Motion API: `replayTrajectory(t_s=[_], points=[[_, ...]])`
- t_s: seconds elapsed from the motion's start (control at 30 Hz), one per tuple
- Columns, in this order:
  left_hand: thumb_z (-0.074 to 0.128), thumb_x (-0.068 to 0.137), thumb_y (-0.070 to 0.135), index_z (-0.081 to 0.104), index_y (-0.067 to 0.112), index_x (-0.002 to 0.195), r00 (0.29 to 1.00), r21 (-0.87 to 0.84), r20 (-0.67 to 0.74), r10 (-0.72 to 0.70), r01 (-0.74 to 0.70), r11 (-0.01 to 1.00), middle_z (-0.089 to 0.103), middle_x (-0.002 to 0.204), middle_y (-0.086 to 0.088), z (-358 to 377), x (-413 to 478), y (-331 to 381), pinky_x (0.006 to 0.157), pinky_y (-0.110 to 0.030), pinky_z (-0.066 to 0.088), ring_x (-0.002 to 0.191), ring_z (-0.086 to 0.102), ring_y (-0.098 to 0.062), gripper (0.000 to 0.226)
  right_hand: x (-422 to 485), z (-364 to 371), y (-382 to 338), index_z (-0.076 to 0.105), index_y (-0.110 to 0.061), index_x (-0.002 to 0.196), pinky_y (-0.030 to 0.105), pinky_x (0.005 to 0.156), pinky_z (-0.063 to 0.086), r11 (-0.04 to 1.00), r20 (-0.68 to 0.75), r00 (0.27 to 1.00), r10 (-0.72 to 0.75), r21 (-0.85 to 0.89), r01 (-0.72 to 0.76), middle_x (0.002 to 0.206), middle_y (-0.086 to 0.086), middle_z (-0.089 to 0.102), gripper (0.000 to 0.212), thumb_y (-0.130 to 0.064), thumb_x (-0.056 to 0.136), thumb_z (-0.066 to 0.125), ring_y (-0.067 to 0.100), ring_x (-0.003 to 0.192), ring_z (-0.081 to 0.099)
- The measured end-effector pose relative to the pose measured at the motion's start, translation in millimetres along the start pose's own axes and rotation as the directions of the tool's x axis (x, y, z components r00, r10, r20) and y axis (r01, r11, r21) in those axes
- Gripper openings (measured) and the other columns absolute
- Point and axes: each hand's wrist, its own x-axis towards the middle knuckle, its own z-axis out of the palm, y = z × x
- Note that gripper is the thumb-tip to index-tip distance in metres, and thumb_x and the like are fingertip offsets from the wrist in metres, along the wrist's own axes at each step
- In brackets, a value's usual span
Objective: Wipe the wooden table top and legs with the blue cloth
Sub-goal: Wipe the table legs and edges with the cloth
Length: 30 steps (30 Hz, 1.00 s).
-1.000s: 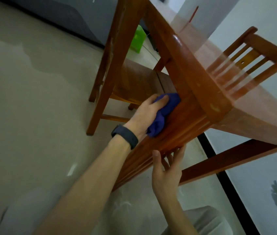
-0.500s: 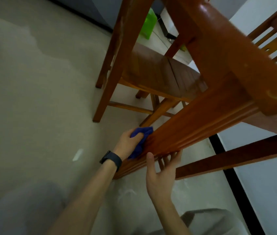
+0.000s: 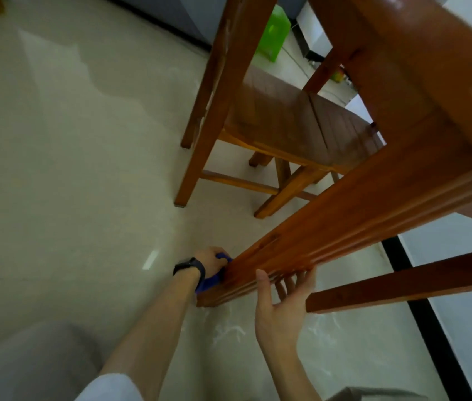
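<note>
**tile_guy:** ok so where's the cloth (image 3: 208,282) at right now?

**standing_by_the_door:** Way down at the foot of the table leg (image 3: 344,224). It's bunched up in the left hand (image 3: 211,262), with the fingers curled tight round it, pressing it onto the leg's outer face. You only see two bits of blue, one poking out above the knuckles and one below the wrist. The leg's foot meets the floor (image 3: 70,183) just under that hand.

**tile_guy:** and the other hand?

**standing_by_the_door:** The right hand (image 3: 282,306) is just on the other side of the leg, slightly further up it. It's holding nothing. The fingers (image 3: 305,282) are straight and spread, reaching behind the leg, and the thumb is up against the near edge. More steadying than grabbing, tbh. Can't tell how hard the fingers are pressing back there, since the wood hides the tips.

**tile_guy:** anything else around?

**standing_by_the_door:** There's a black wristband (image 3: 190,267) on the left wrist, right behind the cloth. A wooden rail (image 3: 402,280) runs off to the right of the right hand, with its cut end just beside the palm. Follow the leg up and away from both hands and you hit the table (image 3: 396,70) itself. A chair (image 3: 287,120) stands past the hands on the far side of the leg, its seat partly under the table. Beyond the chair there's a green tub (image 3: 275,33) on the floor. There are some white scuffs (image 3: 229,331) on the tiles too, just below the right hand.
</note>
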Motion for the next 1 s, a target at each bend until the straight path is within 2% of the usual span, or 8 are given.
replayTrajectory(t_s=[0.1, 0.23, 0.33, 0.43, 0.57, 0.73, 0.83, 1.0], points=[[0.045, 0.100, 0.027, 0.062, 0.026, 0.116, 0.998, 0.161, 0.018, -0.052, 0.049, 0.986, 0.066, 0.115, -0.006, -7.4, -10.6, 2.3, 0.090, -0.042, 0.053, 0.101, 0.062, -0.026, 0.023, 0.7, -1.0, 7.8, 0.019, -0.038, 0.145, 0.015, 0.094, 0.043, 0.995, 0.055, 0.995, 0.086, -0.048, -0.083, 0.127, -0.036, 0.039, 0.085, -0.048, 0.079, 0.072, 0.003, 0.122, 0.050], [0.051, 0.096, 0.020, 0.066, 0.025, 0.118, 0.985, 0.274, 0.114, -0.128, 0.092, 0.957, 0.066, 0.118, -0.006, -26.2, -50.3, 1.9, 0.088, -0.034, 0.050, 0.104, 0.060, -0.024, 0.027, 0.5, -7.9, 16.1, 0.025, -0.026, 0.145, 0.027, 0.096, 0.049, 0.980, 0.147, 0.973, 0.179, -0.115, -0.163, 0.133, -0.014, 0.049, 0.086, -0.050, 0.078, 0.074, 0.008, 0.120, 0.053], [0.051, 0.095, 0.016, 0.067, 0.021, 0.112, 0.996, -0.189, 0.025, -0.080, 0.083, 0.978, 0.069, 0.109, -0.011, -18.1, -85.9, 1.7, 0.087, -0.033, 0.050, 0.097, 0.063, -0.024, 0.023, 0.3, -11.9, 19.7, 0.026, -0.029, 0.144, 0.031, 0.094, 0.052, 0.976, 0.181, 0.960, 0.211, -0.082, -0.200, 0.129, -0.017, 0.050, 0.081, -0.040, 0.081, 0.075, 0.001, 0.109, 0.052], [0.056, 0.090, 0.022, 0.064, 0.007, 0.103, 0.992, -0.692, -0.072, -0.104, 0.026, 0.721, 0.066, 0.104, -0.023, 15.0, -116.1, 8.8, 0.086, -0.039, 0.050, 0.092, 0.063, -0.031, 0.022, -3.1, -17.2, 34.1, 0.039, -0.031, 0.137, 0.031, 0.095, 0.050, 0.953, 0.300, 0.909, 0.290, -0.005, -0.303, 0.126, -0.018, 0.054, 0.060, -0.034, 0.086, 0.071, 0.004, 0.116, 0.054], [0.066, 0.083, 0.043, 0.060, 0.010, 0.126, 0.977, -0.832, -0.021, -0.210, 0.100, 0.546, 0.069, 0.116, -0.019, 65.3, -152.6, 22.3, 0.097, -0.046, 0.051, 0.108, 0.066, -0.035, 0.055, -32.3, -19.9, 50.6, 0.053, -0.034, 0.123, 0.042, 0.089, 0.055, 0.628, 0.576, 0.639, 0.510, 0.259, -0.734, 0.114, 0.002, 0.071, 0.030, -0.040, 0.094, 0.059, 0.025, 0.105, 0.068], [0.046, 0.098, 0.048, 0.060, 0.026, 0.114, 0.971, -0.593, 0.037, -0.237, 0.212, 0.777, 0.068, 0.113, 0.001, 60.6, -166.4, 71.8, 0.072, -0.019, 0.052, 0.096, 0.064, -0.014, 0.031, -30.6, -21.4, 88.8, 0.059, -0.014, 0.123, 0.050, 0.089, 0.055, 0.559, 0.501, 0.626, 0.597, 0.300, -0.773, 0.105, 0.009, 0.074, 0.034, -0.023, 0.091, 0.065, 0.029, 0.094, 0.071], [0.043, 0.076, 0.065, 0.063, 0.023, 0.111, 0.967, -0.239, -0.178, -0.184, 0.138, 0.961, 0.070, 0.108, -0.001, 36.6, -153.1, 89.1, 0.082, -0.030, 0.046, 0.099, 0.064, -0.021, 0.058, -7.4, -26.2, 106.5, 0.058, -0.002, 0.121, 0.043, 0.075, 0.054, 0.524, 0.473, 0.611, 0.635, 0.317, -0.790, 0.094, 0.012, 0.071, 0.027, -0.008, 0.095, 0.057, 0.030, 0.082, 0.068], [0.027, 0.105, 0.037, 0.051, 0.030, 0.108, 0.813, -0.181, -0.577, -0.081, -0.030, 0.983, 0.061, 0.113, 0.007, 43.3, -159.1, 118.8, 0.086, -0.033, 0.043, 0.091, 0.055, -0.007, 0.025, 21.1, -37.2, 129.5, 0.055, -0.008, 0.120, 0.043, 0.076, 0.052, 0.436, 0.487, 0.587, 0.646, 0.396, -0.808, 0.104, 0.015, 0.066, 0.026, -0.001, 0.094, 0.054, 0.034, 0.089, 0.064]])
